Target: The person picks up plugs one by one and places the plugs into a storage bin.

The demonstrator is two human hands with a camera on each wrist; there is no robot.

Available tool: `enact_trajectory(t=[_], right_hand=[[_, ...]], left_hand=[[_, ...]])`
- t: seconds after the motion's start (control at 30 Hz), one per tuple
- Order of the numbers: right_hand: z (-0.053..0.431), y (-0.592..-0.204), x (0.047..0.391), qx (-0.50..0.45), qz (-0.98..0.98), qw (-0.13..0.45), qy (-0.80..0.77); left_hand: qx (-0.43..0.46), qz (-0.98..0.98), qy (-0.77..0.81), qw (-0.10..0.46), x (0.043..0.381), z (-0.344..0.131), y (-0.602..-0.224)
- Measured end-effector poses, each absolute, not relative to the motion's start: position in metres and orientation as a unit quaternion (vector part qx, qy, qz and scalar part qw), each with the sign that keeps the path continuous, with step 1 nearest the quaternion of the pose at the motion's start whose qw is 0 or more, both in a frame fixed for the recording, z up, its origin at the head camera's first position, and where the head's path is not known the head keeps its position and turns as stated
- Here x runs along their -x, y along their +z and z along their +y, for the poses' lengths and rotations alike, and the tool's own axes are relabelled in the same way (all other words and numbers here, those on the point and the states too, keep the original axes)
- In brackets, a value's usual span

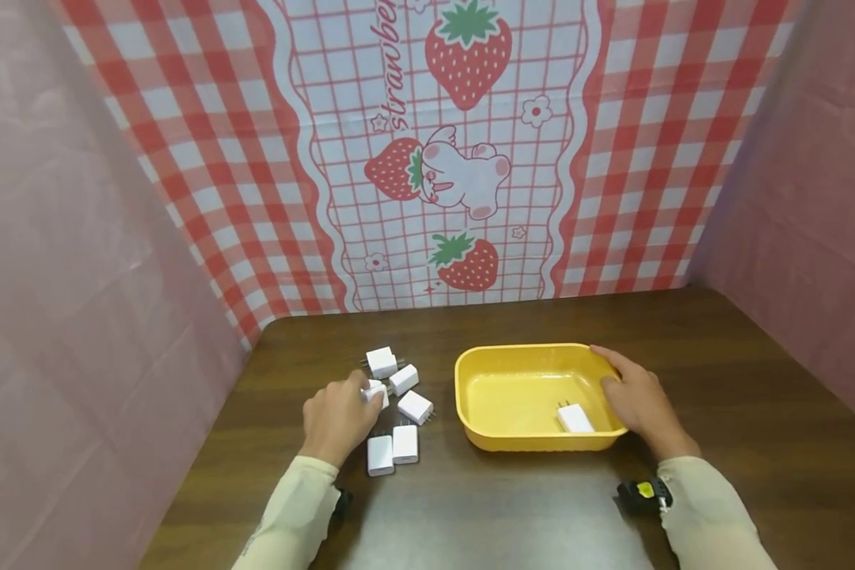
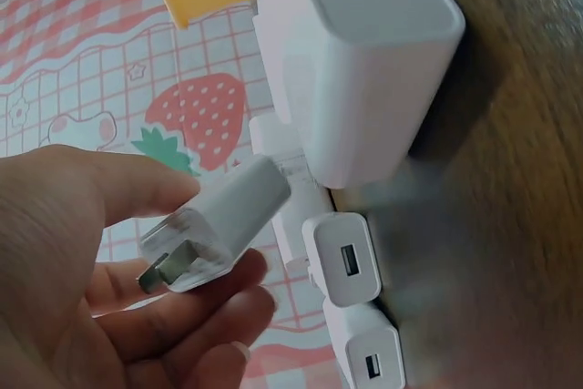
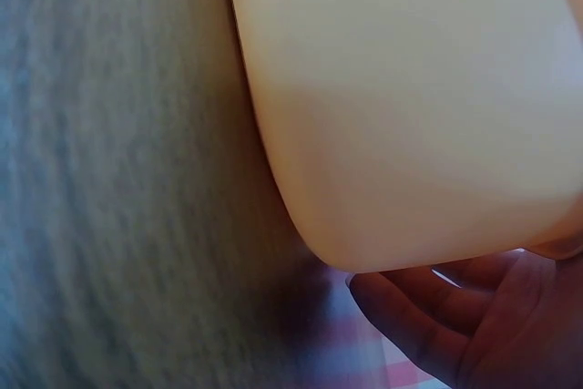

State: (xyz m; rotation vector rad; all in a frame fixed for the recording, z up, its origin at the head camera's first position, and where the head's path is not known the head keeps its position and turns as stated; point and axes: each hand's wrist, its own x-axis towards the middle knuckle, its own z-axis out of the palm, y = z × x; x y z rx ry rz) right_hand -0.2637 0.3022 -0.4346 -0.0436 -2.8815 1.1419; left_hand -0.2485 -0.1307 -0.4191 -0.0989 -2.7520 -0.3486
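While the left hand (image 1: 338, 419) pinches one white charger (image 2: 219, 225) between thumb and fingertips, prongs pointing back toward the palm, the nearest risk sits right in that light grip: the smooth plastic block is held only at its sides, and I judge it could twist or slip out if the fingers loosen as it is lifted. Just beside it on the brown table (image 1: 513, 507) lie the other chargers (image 1: 393, 453), packed close together, so a careless sweep of the knuckles might knock a pair apart or push one toward the table edge. Further right, the right hand (image 1: 637, 400) curls over the rim of the yellow tray (image 1: 520, 360), fingers inside and thumb outside as far as the head view shows, steadying it; should that hold slacken, the light tray could slide. One charger in the tray (image 1: 575, 418) already rests near the front wall. Beyond stands the strawberry-print backdrop (image 1: 463, 158)
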Motion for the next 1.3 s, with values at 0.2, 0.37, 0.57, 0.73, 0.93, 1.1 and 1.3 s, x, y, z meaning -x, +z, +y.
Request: enact_trajectory(t=[0.2,0.37,0.57,0.73,0.93,1.1,1.3], right_hand=[[0.306,-0.434,0.263,0.012,-0.931,0.030,0.364],[0.307,-0.435,0.264,0.009,-0.928,0.041,0.371],[0.307,-0.436,0.264,0.009,-0.928,0.052,0.369],[0.307,-0.436,0.264,0.011,-0.928,0.046,0.370],[0.307,-0.435,0.264,0.015,-0.927,0.037,0.372],[0.306,-0.436,0.265,0.015,-0.928,0.039,0.371],[0.306,-0.439,0.268,0.014,-0.926,0.044,0.374]], left_hand=[[0.040,-0.973,-0.126,0.189,0.251,-0.126,-0.419],[0.037,-0.972,-0.127,0.192,0.249,-0.125,-0.420],[0.043,-0.970,-0.128,0.204,0.248,-0.123,-0.421],[0.048,-0.966,-0.132,0.217,0.247,-0.119,-0.418],[0.060,-0.959,-0.139,0.240,0.247,-0.111,-0.413],[0.072,-0.956,-0.141,0.247,0.249,-0.103,-0.409],[0.075,-0.957,-0.135,0.246,0.254,-0.099,-0.401]])
